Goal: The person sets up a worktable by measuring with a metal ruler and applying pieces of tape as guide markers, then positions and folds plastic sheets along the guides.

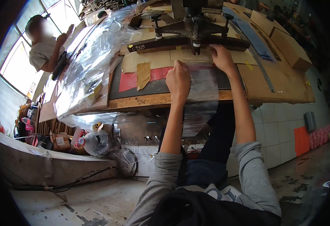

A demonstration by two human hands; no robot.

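Note:
A clear plastic sheet (202,84) lies between my hands and hangs down over the table's wooden front edge. My left hand (178,83) is closed at the sheet's left side, its fingers curled into a fist. At the upper right of the sheet, my right hand (222,59) is bent with the fingertips pinched together, close under a dark metal press bar (225,42). The grip of both hands is partly hidden by the fingers. Under the sheet are a red strip (127,81), a dark mat (157,89) and tan cardboard (150,60) with brown tape (143,75).
A heap of clear plastic film (86,75) covers the table's left side. A metal ruler (261,71), blue sheets (253,37) and a cardboard box (291,49) are at right. Another person (46,49) stands at far left. A large water bottle (96,143) sits below.

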